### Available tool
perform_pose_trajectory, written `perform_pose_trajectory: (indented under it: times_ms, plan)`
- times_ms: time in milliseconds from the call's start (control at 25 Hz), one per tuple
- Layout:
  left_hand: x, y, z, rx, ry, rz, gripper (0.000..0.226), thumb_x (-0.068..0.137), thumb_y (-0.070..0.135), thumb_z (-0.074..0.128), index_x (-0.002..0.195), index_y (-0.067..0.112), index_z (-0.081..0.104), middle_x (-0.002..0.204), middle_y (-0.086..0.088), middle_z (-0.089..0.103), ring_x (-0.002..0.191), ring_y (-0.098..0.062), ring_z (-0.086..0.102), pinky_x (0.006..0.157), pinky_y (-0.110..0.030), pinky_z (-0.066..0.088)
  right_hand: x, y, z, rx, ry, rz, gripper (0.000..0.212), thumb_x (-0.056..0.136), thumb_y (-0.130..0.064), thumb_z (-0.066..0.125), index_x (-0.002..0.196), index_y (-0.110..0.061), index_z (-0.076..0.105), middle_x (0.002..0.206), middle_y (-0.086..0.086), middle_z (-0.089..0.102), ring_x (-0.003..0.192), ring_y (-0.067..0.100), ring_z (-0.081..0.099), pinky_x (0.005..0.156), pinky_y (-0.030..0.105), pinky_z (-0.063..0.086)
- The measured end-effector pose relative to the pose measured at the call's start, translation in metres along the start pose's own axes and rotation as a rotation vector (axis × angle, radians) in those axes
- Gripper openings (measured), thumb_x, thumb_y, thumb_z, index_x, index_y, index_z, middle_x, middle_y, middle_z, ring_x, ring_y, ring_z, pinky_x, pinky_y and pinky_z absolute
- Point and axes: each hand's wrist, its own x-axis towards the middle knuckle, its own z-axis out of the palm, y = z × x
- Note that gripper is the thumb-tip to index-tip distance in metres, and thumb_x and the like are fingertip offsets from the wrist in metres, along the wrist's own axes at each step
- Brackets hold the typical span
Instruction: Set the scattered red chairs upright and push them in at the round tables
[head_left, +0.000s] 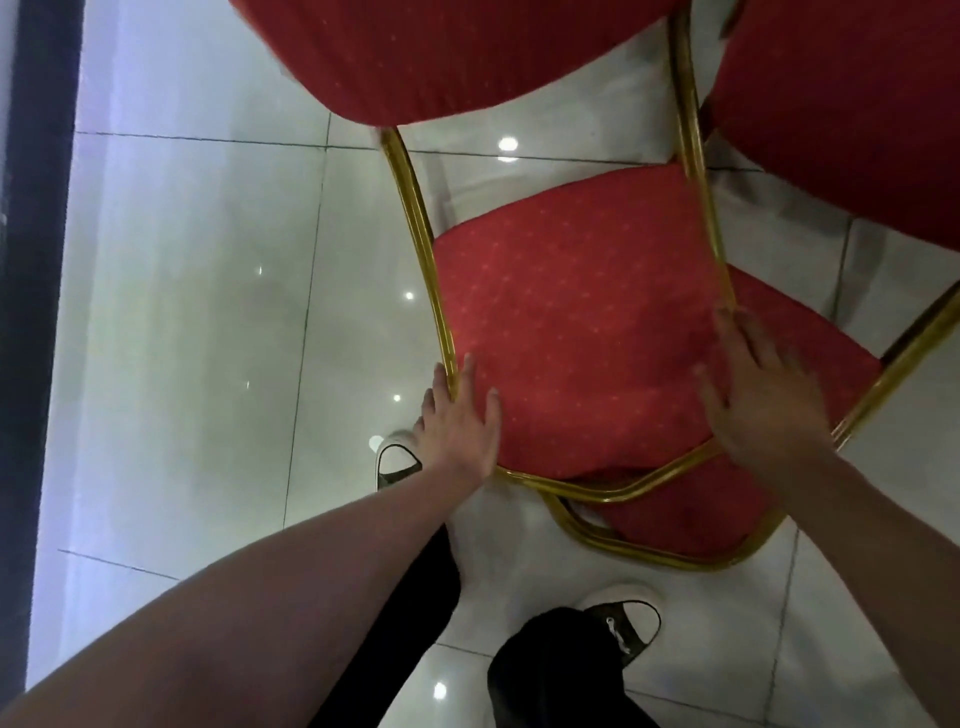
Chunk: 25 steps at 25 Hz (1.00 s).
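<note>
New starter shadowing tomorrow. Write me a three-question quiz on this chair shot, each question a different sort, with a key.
1. True or false: the left hand rests at the left edge of the red chair back, fingers straight along the gold frame.
2. Multiple choice: the right hand is
A. curled tight round a chair leg
B. spread open over the right side of the chair back
C. hanging at the person's side
3. Fill the gap: both shoes, one being the right shoe, stand on glossy pale floor ____.

Key: 1 true; 2 B; 3 tiles.
</note>
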Motion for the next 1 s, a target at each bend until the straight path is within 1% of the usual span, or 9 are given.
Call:
perform_pose_trajectory:
  times_ms: [120,240,360,440,520,640,800,920,1000]
  plan:
    - [0.024,-0.002,0.026,-0.126,-0.01,-0.117,0.064,0.098,0.066,0.031,0.153,0.056,0.001,0.166,-0.012,0.008,0.144,-0.044,0.029,0.115,-0.057,0.032,0.02,0.012,0.025,-0.034,-0.01,0.051,0.069,0.103,-0.054,0.034,0.162,-0.034,0.004,0.167,0.013,0.017,0.141,0.047,0.035,0.115,0.063,0.028]
    - [0.03,-0.01,0.042,-0.342,-0.015,-0.096,0.076,0.093,0.068,0.046,0.151,0.061,-0.003,0.15,-0.018,0.032,0.129,-0.04,0.05,0.11,-0.044,0.039,0.03,0.018,0.043,-0.035,-0.071,0.121,0.073,0.098,-0.066,0.032,0.158,-0.047,-0.005,0.155,0.024,0.027,0.133,0.051,0.038,0.108,0.064,0.035]
    - [0.031,-0.014,0.048,-0.473,-0.013,-0.098,0.083,0.091,0.066,0.055,0.148,0.065,-0.004,0.138,-0.012,0.04,0.123,-0.034,0.054,0.1,-0.03,0.037,0.032,0.016,0.047,0.086,-0.112,0.161,0.08,0.093,-0.072,0.038,0.15,-0.061,-0.017,0.144,0.027,0.03,0.132,0.053,0.034,0.103,0.066,0.039]
    - [0.033,-0.014,0.048,-0.515,-0.01,-0.104,0.084,0.09,0.065,0.058,0.149,0.065,-0.002,0.135,-0.011,0.041,0.122,-0.033,0.054,0.095,-0.027,0.034,0.029,0.014,0.044,0.148,-0.089,0.196,0.083,0.089,-0.076,0.042,0.148,-0.065,-0.015,0.145,0.027,0.028,0.135,0.053,0.03,0.105,0.068,0.038]
    - [0.034,-0.016,0.047,-0.52,-0.002,-0.098,0.085,0.089,0.065,0.058,0.149,0.064,-0.002,0.136,-0.012,0.042,0.124,-0.034,0.053,0.095,-0.028,0.034,0.029,0.008,0.042,0.238,-0.061,0.269,0.086,0.087,-0.08,0.045,0.148,-0.066,-0.013,0.148,0.027,0.027,0.139,0.053,0.027,0.108,0.067,0.034]
    - [0.032,-0.014,0.046,-0.509,-0.04,-0.099,0.087,0.088,0.068,0.057,0.147,0.066,-0.006,0.137,-0.011,0.039,0.125,-0.036,0.051,0.102,-0.035,0.038,0.034,0.002,0.04,0.242,-0.096,0.325,0.094,0.081,-0.085,0.048,0.148,-0.065,-0.015,0.156,0.027,0.02,0.144,0.053,0.02,0.112,0.066,0.028]
    - [0.028,-0.023,0.033,-0.492,-0.009,-0.099,0.086,0.085,0.07,0.059,0.141,0.073,-0.006,0.122,-0.005,0.035,0.118,-0.039,0.053,0.108,-0.042,0.04,0.031,0.006,0.037,0.33,-0.159,0.303,0.096,0.077,-0.082,0.058,0.142,-0.073,-0.013,0.157,0.026,0.017,0.146,0.054,0.017,0.115,0.067,0.027]
    - [0.017,-0.036,0.01,-0.437,-0.011,-0.094,0.084,0.083,0.073,0.057,0.139,0.076,-0.006,0.119,-0.006,0.037,0.118,-0.039,0.054,0.108,-0.045,0.041,0.016,-0.002,0.035,0.446,-0.19,0.312,0.095,0.074,-0.084,0.059,0.141,-0.077,-0.007,0.162,0.023,0.01,0.149,0.05,0.016,0.119,0.064,0.025]
    - [0.008,-0.04,-0.007,-0.413,-0.051,-0.076,0.086,0.08,0.076,0.056,0.138,0.077,-0.007,0.12,-0.005,0.037,0.12,-0.038,0.055,0.108,-0.046,0.043,0.006,-0.012,0.023,0.532,-0.173,0.334,0.093,0.075,-0.08,0.062,0.142,-0.076,-0.003,0.161,0.02,0.011,0.148,0.049,0.021,0.119,0.06,0.027]
